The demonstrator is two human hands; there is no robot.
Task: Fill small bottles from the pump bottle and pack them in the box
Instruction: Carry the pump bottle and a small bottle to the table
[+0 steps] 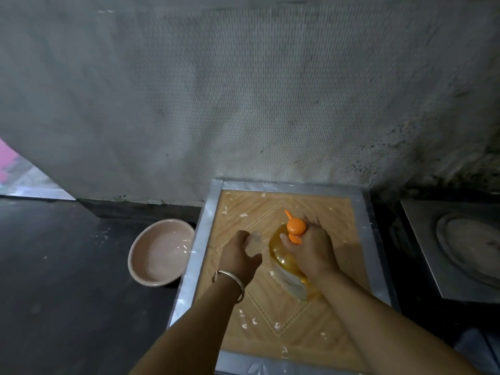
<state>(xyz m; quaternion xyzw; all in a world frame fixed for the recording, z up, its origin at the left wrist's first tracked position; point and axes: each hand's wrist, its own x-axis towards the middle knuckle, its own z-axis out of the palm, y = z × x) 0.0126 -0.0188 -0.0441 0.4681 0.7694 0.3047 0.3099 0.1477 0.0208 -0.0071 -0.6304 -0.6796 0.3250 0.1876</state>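
The pump bottle point(286, 259), clear plastic full of amber liquid with a smooth orange pump head, stands mid-table on the tan, diamond-patterned table point(270, 328) with its metal rim. The right hand point(311, 253) curls around its neck from the right. Just left of it, the left hand point(239, 254) grips a small transparent bottle point(255, 243), fingers wrapped around it. A round pink basin point(162, 251) sits further left.

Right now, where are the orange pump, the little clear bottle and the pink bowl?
orange plastic pump point(296, 226), head view, round top.
small clear plastic bottle point(255, 243), head view, shoulder.
pink round bowl point(159, 253), head view, inside.
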